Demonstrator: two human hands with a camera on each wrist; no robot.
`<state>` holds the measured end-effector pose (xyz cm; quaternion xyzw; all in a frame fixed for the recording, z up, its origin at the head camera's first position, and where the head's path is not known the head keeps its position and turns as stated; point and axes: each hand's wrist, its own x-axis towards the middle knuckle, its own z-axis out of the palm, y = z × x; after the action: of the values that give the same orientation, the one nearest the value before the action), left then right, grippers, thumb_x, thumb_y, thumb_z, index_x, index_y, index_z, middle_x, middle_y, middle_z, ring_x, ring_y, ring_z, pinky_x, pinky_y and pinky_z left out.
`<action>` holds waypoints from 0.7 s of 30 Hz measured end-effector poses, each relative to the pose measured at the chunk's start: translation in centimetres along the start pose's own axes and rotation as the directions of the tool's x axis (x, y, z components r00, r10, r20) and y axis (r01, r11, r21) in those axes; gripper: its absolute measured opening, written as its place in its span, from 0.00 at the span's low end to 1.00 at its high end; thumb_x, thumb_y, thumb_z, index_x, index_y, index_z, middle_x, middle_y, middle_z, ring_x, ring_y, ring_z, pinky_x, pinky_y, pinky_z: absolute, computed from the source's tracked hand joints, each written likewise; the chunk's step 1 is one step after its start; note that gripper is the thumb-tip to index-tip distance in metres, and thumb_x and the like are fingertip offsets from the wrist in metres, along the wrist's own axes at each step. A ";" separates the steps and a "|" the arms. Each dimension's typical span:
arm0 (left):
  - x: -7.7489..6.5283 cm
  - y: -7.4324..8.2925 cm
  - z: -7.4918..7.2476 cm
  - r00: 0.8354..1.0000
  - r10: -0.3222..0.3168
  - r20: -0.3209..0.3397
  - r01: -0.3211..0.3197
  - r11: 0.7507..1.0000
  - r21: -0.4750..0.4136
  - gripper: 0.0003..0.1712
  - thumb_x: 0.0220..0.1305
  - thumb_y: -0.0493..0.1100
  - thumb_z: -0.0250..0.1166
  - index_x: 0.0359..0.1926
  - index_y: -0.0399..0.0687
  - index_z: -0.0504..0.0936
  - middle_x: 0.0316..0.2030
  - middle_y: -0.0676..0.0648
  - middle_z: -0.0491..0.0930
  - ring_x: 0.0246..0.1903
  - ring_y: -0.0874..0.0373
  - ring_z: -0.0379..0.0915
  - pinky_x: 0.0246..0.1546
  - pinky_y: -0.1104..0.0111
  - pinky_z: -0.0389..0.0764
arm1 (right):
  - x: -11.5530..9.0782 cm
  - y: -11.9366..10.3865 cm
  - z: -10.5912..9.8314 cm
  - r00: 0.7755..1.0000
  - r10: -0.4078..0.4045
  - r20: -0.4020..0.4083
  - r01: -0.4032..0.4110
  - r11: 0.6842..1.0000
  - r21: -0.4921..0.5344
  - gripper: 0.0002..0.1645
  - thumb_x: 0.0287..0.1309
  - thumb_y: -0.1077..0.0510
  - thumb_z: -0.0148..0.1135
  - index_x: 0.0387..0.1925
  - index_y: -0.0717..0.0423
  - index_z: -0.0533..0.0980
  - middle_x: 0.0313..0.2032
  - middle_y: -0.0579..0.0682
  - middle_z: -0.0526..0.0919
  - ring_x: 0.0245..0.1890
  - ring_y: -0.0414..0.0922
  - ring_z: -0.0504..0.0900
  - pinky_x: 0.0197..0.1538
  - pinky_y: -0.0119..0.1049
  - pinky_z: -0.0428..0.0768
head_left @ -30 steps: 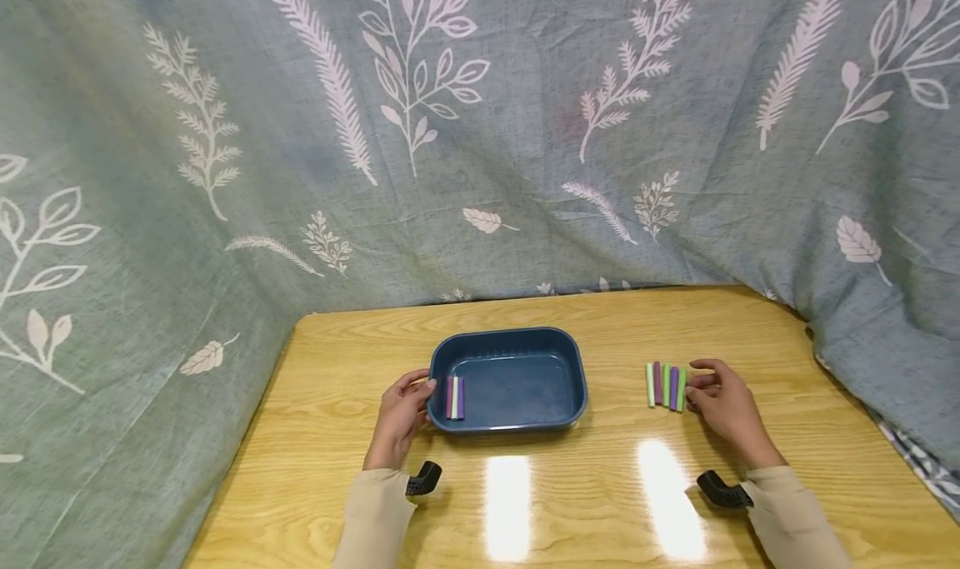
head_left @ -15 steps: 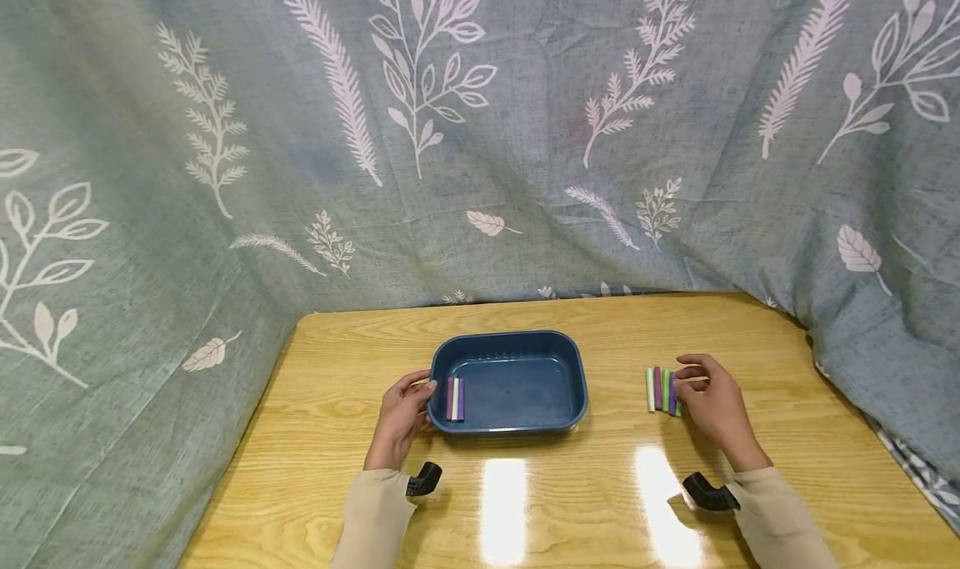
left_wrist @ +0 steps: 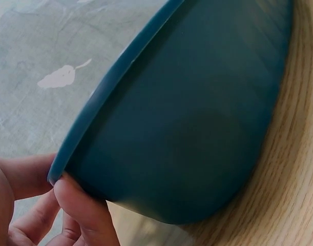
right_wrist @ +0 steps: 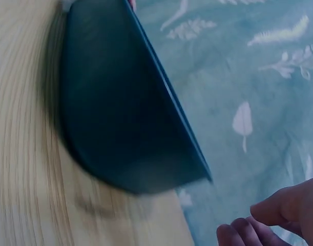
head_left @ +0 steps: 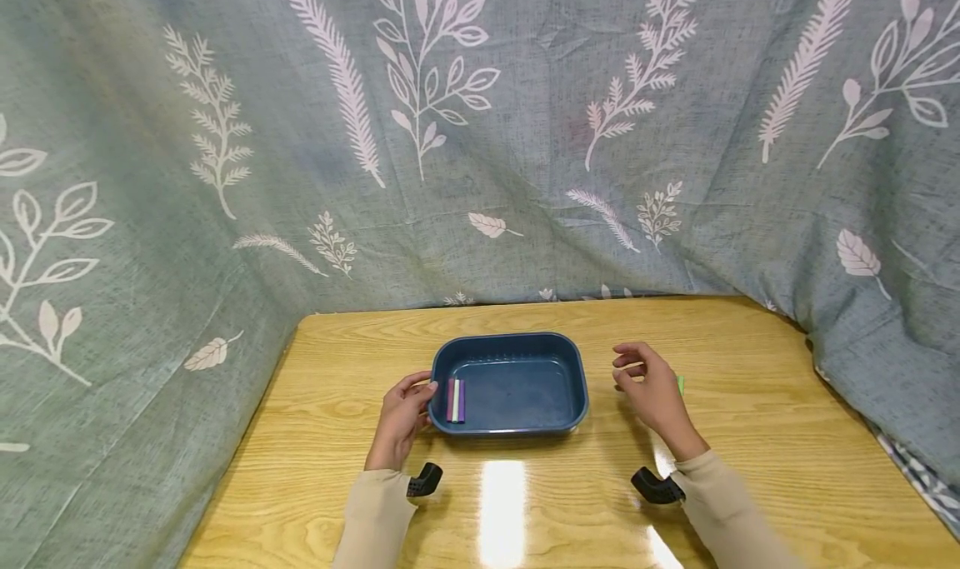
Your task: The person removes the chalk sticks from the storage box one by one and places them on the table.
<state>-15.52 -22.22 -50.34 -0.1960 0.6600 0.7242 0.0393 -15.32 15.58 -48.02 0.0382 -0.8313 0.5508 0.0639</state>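
Note:
My left hand [head_left: 402, 411] grips the left rim of a dark blue plastic tray [head_left: 510, 429]. In the left wrist view, its thumb and fingers [left_wrist: 87, 205] pinch the rim of the tray [left_wrist: 171, 128]. Three short, chalk-like sticks [head_left: 456, 401], maroon, pale and purple, lie side by side at the tray's left end. To the right of the tray, apart from it, my right hand [head_left: 654, 392] hovers with loosely bent fingers; I see nothing between them. Behind this hand a green stick [head_left: 680, 384] peeks out; it hides whatever else lies there.
A wooden table [head_left: 360, 340] carries everything. Grey-blue leaf-patterned cloth [head_left: 487, 136] hangs along its back and sides. Black wrist mounts [head_left: 425, 479] stick out from both sleeves.
My right hand has moved left, from the right end of the row of sticks across it towards the tray. The left hand, the tray and the sticks inside it have stayed put.

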 end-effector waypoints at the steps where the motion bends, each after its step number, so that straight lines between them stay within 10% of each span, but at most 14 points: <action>1: 0.0 0.0 0.0 1.000 0.000 0.000 0.000 1.000 0.002 0.19 0.76 0.34 0.64 0.64 0.34 0.77 0.38 0.48 0.81 0.29 0.61 0.77 0.24 0.73 0.76 | 0.1 -0.2 0.5 1.000 -0.004 -0.003 0.004 1.000 0.012 0.19 0.70 0.75 0.59 0.60 0.70 0.75 0.47 0.68 0.81 0.44 0.61 0.85 0.41 0.37 0.88; 21: 0.0 0.0 0.0 1.000 0.008 0.000 -0.008 1.000 -0.001 0.18 0.75 0.34 0.64 0.63 0.34 0.78 0.37 0.50 0.81 0.29 0.61 0.75 0.24 0.73 0.74 | 0.7 -4.3 9.4 0.993 -0.081 0.089 0.068 0.987 0.146 0.17 0.65 0.77 0.63 0.53 0.64 0.79 0.44 0.65 0.82 0.37 0.55 0.86 0.38 0.37 0.85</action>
<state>-15.50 -22.21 -50.37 -0.1930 0.6605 0.7247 0.0363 -16.05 5.25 -47.66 0.0999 -0.7897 0.6038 0.0419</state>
